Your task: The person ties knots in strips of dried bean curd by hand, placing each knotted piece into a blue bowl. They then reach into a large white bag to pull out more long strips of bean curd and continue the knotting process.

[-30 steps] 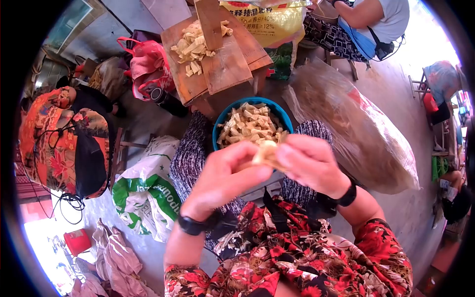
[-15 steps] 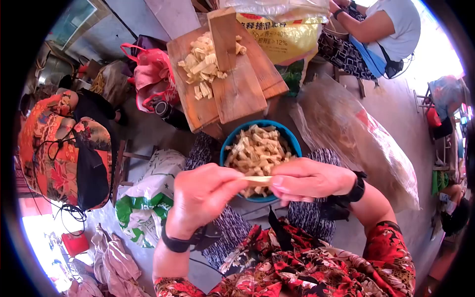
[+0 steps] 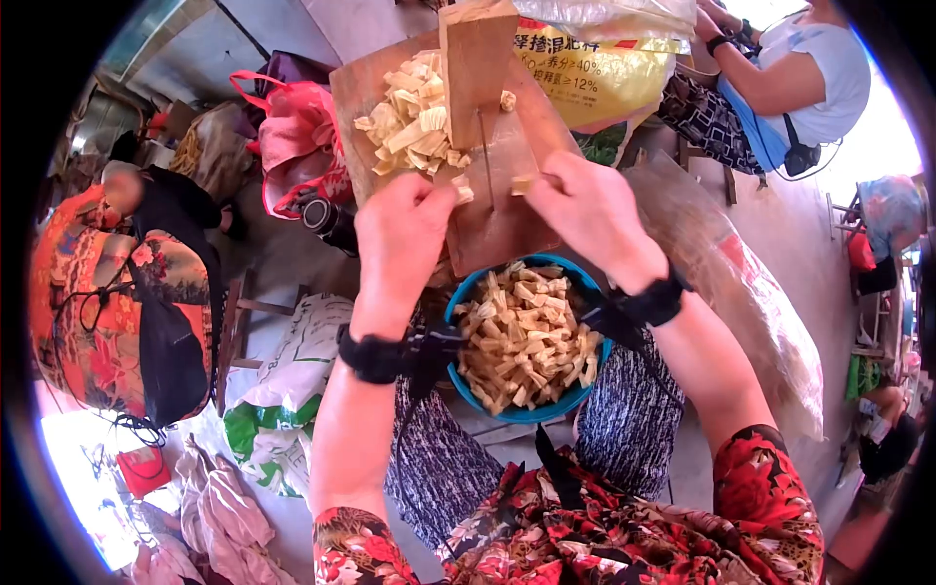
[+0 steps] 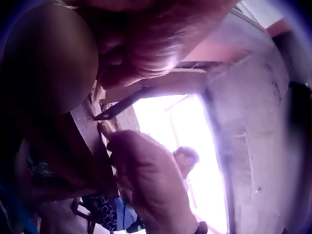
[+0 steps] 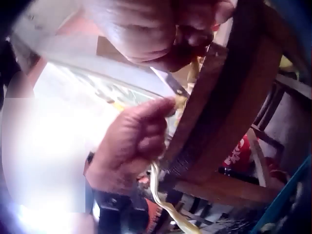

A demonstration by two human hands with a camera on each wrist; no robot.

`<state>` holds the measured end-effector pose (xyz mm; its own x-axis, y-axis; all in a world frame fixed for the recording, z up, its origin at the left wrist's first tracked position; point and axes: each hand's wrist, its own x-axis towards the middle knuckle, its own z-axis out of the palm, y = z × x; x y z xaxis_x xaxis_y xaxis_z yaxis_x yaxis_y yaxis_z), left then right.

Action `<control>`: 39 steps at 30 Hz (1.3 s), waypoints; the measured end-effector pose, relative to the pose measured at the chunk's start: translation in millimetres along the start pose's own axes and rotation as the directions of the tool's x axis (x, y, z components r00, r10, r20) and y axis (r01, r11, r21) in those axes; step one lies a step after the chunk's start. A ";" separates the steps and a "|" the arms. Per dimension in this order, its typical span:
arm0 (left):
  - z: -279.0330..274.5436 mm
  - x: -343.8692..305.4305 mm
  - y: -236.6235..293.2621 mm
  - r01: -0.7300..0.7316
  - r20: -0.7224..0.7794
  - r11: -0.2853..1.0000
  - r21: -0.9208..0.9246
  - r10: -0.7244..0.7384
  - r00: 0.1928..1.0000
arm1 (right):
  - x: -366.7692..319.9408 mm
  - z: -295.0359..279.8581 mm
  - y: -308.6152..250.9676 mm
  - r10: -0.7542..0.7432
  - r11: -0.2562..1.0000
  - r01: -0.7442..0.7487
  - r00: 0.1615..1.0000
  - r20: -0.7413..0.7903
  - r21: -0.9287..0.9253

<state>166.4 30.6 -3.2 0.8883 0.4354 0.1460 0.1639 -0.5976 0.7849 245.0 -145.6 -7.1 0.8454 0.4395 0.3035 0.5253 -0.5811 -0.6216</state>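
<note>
blue bowl [image 3: 531,413], heaped with pale pieces [image 3: 531,341]: i judge much done. a loose pile [image 3: 414,112] on the wooden board [image 3: 499,234] looks left over, plus one bit [image 3: 462,189] pinched by the left hand [image 3: 402,234], another [image 3: 524,183] by the right hand [image 3: 595,214].

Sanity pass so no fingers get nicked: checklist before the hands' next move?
1. Left hand pinches a piece: ok.
2. Right hand pinches a piece too: ok.
3. Fingertips off the blade: ok, gap visible each side.
4. Pale strip gathered in: not ok, hangs loose below left hand.
5. Basin near the wooden board: ok.
6. Blade sharp: cannot tell.
</note>
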 end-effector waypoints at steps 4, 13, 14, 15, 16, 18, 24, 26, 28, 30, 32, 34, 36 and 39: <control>-20.5 -31.0 36.2 0.299 0.301 0.876 -0.378 -0.189 0.935 | -29.2 -32.8 -24.8 -0.138 0.983 0.128 0.988 0.071 0.129; -69.0 -118.5 53.6 0.506 0.696 0.762 -0.404 -0.104 0.711 | -96.4 -75.9 -39.5 0.278 0.258 -0.212 0.951 0.137 0.943; -65.3 -120.9 53.2 0.554 0.691 0.746 -0.370 -0.177 0.700 | -108.1 -79.8 -50.0 0.203 0.371 -0.147 0.976 0.074 0.917; -62.5 -125.1 57.3 0.575 0.692 0.659 -0.485 -0.113 0.713 | -120.8 -85.3 -59.8 -0.053 0.631 0.082 0.997 -0.062 0.772; -63.4 -122.8 56.0 0.503 0.725 0.725 -0.470 -0.008 0.689 | -133.7 -89.1 -68.7 -0.331 0.772 0.339 0.937 -0.115 0.537; -57.5 -127.9 72.7 0.215 0.684 0.924 -0.316 0.065 0.726 | -155.4 -85.4 -87.6 -0.322 0.604 0.184 0.946 0.026 0.775; -48.0 -157.0 84.3 0.454 0.571 0.591 -0.667 0.015 0.821 | -173.1 -69.7 -71.9 0.107 0.297 -0.491 0.870 0.482 0.819; -46.7 -160.1 94.2 0.501 0.603 0.575 -0.647 -0.017 0.798 | -173.0 -70.6 -74.6 0.101 0.228 -0.538 0.842 0.530 0.812; -45.0 -163.6 87.5 0.440 0.521 0.597 -0.671 -0.043 0.852 | -176.8 -59.0 -68.8 0.141 0.415 -0.367 0.930 0.339 0.832; -44.1 -164.4 88.7 0.415 0.471 0.668 -0.618 -0.108 0.876 | -181.6 -63.2 -66.6 0.111 0.520 -0.262 0.965 0.239 0.813; -37.3 -166.4 84.2 0.268 0.361 0.774 -0.574 -0.055 0.931 | -180.1 -76.2 -71.9 0.018 0.530 -0.211 0.971 0.238 0.821; -33.0 -171.7 82.4 0.177 0.341 0.835 -0.521 0.014 0.940 | -183.1 -70.5 -77.4 0.035 0.522 -0.186 0.980 0.197 0.833; -34.2 -174.6 82.7 0.173 0.391 0.873 -0.457 0.022 0.920 | -181.9 -68.5 -77.8 0.142 0.307 -0.296 0.954 0.264 0.905; -42.8 -174.3 86.1 0.360 0.478 0.714 -0.601 -0.040 0.878 | -182.2 -77.8 -64.7 0.080 -0.110 -0.524 0.842 0.533 0.844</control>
<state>7.3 -67.9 64.7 0.9779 0.0845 -0.1910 0.1787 0.1349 0.9746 64.6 -241.4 33.9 0.7025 0.6887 -0.1793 -0.5828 0.4122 -0.7003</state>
